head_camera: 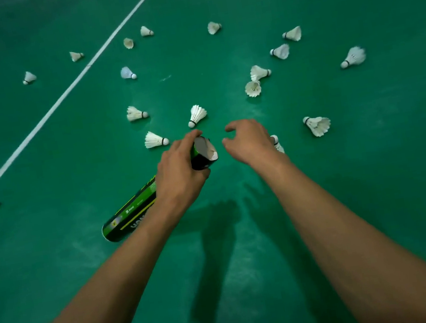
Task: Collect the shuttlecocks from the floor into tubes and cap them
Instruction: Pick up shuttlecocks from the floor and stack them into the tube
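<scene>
Tube (130, 210) black-green, uncapped, white feathers showing at mouth

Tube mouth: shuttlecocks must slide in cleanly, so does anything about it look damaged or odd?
Yes. The tube, held in the left hand, shows a jagged white edge at its open rim. It could be torn cardboard or feathers inside; I cannot tell which.
</scene>
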A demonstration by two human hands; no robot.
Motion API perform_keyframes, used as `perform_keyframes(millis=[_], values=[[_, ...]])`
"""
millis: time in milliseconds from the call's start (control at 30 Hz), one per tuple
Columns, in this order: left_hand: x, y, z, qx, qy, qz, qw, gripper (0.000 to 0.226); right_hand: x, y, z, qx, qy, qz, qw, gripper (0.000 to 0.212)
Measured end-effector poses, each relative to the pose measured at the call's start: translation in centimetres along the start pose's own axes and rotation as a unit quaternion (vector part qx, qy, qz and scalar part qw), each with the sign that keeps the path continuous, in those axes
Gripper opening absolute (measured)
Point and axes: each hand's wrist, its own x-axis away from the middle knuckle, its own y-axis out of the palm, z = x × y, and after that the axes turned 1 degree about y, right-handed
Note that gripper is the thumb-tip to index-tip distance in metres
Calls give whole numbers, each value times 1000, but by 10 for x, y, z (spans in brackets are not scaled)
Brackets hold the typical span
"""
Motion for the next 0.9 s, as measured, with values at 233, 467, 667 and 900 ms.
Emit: perform_keyframes(millis=[233, 467, 667, 900], values=[[-44, 39, 44, -17, 70, -18, 997, 78, -22, -7, 56, 48, 55, 5, 997, 54], [-81, 71, 65, 8, 111, -55, 992, 76, -35, -15, 106, 105, 76, -10, 992, 66], [-101, 85, 52, 6, 124, -57, 991, 76, -55, -13, 118, 135, 93, 15, 986, 74], [-107, 94, 21, -24, 136, -85, 987, 81, -93, 34, 107, 103, 119, -39, 987, 89]])
